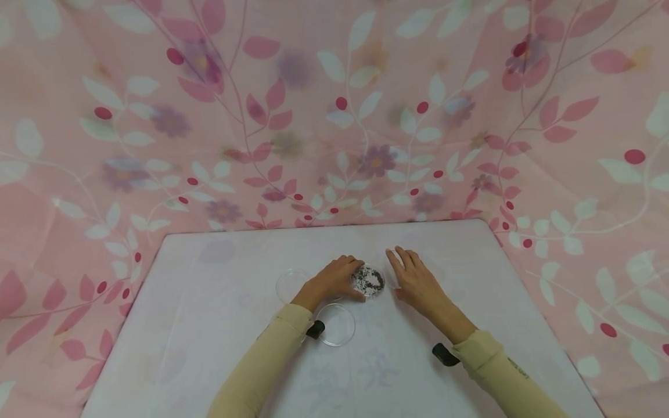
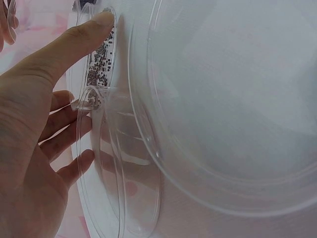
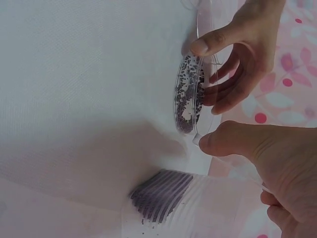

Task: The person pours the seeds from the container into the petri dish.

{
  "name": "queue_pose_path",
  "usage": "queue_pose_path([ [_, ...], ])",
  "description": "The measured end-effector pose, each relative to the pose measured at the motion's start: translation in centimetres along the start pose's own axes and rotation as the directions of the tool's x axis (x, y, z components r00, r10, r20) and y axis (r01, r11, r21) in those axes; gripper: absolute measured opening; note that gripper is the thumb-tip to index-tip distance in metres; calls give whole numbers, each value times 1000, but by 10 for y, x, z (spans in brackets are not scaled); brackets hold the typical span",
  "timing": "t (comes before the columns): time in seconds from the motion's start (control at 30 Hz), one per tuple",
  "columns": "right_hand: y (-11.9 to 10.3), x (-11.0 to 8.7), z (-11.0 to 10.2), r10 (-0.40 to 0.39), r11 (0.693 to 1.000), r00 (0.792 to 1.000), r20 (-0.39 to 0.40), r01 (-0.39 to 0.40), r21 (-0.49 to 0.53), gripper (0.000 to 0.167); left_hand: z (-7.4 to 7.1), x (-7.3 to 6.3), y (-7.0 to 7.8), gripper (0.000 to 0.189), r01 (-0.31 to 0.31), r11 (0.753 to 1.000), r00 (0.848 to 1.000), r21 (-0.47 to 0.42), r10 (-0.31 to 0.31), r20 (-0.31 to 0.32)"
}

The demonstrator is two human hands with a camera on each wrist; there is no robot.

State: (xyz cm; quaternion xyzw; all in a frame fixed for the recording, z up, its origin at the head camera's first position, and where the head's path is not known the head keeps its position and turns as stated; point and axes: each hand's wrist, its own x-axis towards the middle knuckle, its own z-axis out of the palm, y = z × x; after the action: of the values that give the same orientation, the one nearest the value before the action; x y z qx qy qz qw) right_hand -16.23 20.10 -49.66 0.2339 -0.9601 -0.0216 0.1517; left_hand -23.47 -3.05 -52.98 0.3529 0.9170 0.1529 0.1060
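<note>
A clear petri dish (image 1: pixel 368 281) with dark granules scattered over its bottom sits on the white table. My left hand (image 1: pixel 334 280) grips it from the left, thumb on the near side and fingers on the far side. Just right of the dish, my right hand (image 1: pixel 418 284) holds a thin clear lid (image 3: pixel 237 166) by its edge, thumb in front and fingers behind. The lid is tilted and hard to see in the head view. Beside the right hand, the right wrist view shows a ribbed clear cup (image 3: pixel 163 198) holding dark granules.
Two clear round dishes lie near my left forearm: one farther left (image 1: pixel 290 284), another closer to me (image 1: pixel 337 325). In the left wrist view, a large clear rim (image 2: pixel 223 210) fills the right side. Floral cloth (image 1: pixel 334 145) hangs behind the table.
</note>
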Motion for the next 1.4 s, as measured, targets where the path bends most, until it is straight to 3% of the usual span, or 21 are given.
queue_pose_path([
  [0.33, 0, 2, -1, -28, 999, 999, 17, 29, -26, 104, 1, 1, -1, 91, -1, 1000, 1000, -7, 1, 11],
  [0.8, -1, 4, 2, -99, 993, 995, -18, 98, -66, 101, 0, -3, 2, 91, -2, 1000, 1000, -23, 2, -10],
  [1.13, 0, 10, 1, -142, 989, 989, -29, 141, -38, 105, 0, -2, 0, 91, 4, 1000, 1000, -25, -4, 7],
  [1.4, -3, 16, -2, -158, 987, 987, 19, 159, -8, 108, 3, 1, -3, 91, -1, 1000, 1000, -8, 1, 5],
])
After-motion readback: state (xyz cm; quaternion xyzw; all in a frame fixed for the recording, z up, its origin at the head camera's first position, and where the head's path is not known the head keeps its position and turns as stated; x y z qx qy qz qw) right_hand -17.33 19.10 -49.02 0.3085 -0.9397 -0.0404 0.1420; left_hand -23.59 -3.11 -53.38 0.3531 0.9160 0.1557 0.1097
